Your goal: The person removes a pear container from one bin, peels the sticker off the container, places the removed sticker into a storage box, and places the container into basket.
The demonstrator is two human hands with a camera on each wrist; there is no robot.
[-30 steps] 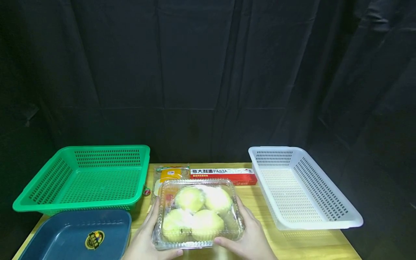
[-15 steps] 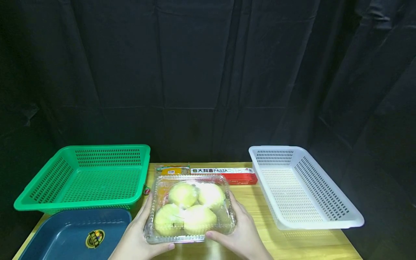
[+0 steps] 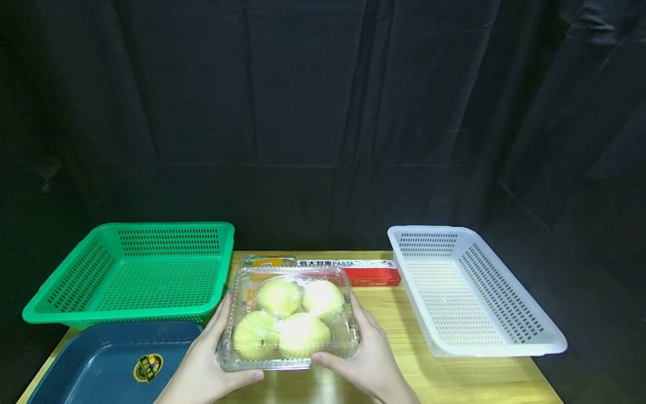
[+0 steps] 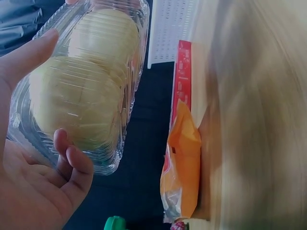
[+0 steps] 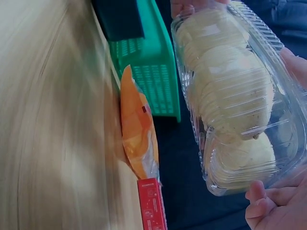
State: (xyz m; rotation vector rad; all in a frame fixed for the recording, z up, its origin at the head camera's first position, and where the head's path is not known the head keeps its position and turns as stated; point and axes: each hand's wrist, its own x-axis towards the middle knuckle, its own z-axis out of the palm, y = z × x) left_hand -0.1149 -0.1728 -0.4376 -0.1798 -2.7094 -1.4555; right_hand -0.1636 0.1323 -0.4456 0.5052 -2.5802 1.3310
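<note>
Between both hands, held above the table, is a clear plastic clamshell box [image 3: 290,320] with several pale yellow-green round fruits [image 3: 280,297] inside. My left hand [image 3: 207,359] grips its left side, thumb along the front edge and fingers at the side and underneath. On the opposite side my right hand [image 3: 363,356] holds the box, its thumb at the front corner. The left wrist view shows the left fingers [image 4: 76,165] curled against the box's underside. In the right wrist view the right fingertips [image 5: 259,201] touch its lower end. The lid looks closed.
A green basket [image 3: 227,269] stands at the left, behind a dark blue tray [image 3: 101,336]. At the right is a white basket [image 3: 429,336]. A red pasta box [image 3: 373,276] and an orange packet [image 4: 184,158] lie at the back of the wooden table [image 3: 454,381].
Both hands have carried the clamshell box slightly left and up in the head view, covering more of the packet behind it. The baskets and tray stay put.
</note>
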